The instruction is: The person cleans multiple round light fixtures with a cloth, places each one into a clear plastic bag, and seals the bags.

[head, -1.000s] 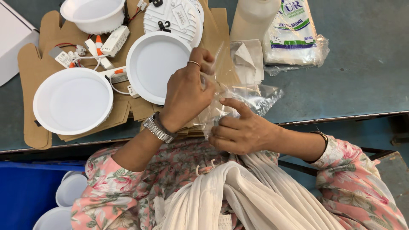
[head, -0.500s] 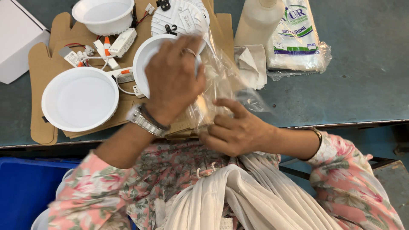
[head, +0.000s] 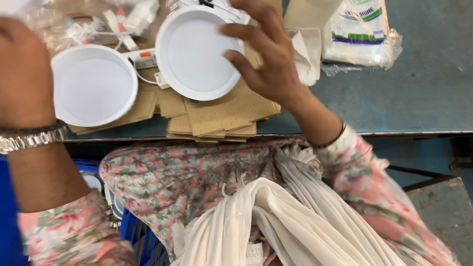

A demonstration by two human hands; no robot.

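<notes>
Right hand (head: pixel 268 64): fingers spread open, fingertips touching the right rim of the round white light panel (head: pixel 197 51).
Light panel: flat smooth white disc with a raised rim, lying on stacked cardboard pieces (head: pixel 221 116) at the desk's (head: pixel 419 93) near edge.
Left hand (head: pixel 22 69): raised at far left, grip cannot be told; clear plastic wrap (head: pixel 44 19) by it.
Second panel (head: pixel 93 83): same kind, to the left, small wired driver (head: pixel 145 61) between them.

White, green-banded plastic packet (head: pixel 361 32) on the table's far right

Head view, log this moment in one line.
right hand on round white light | left hand raised, empty | second light on cardboard
</notes>
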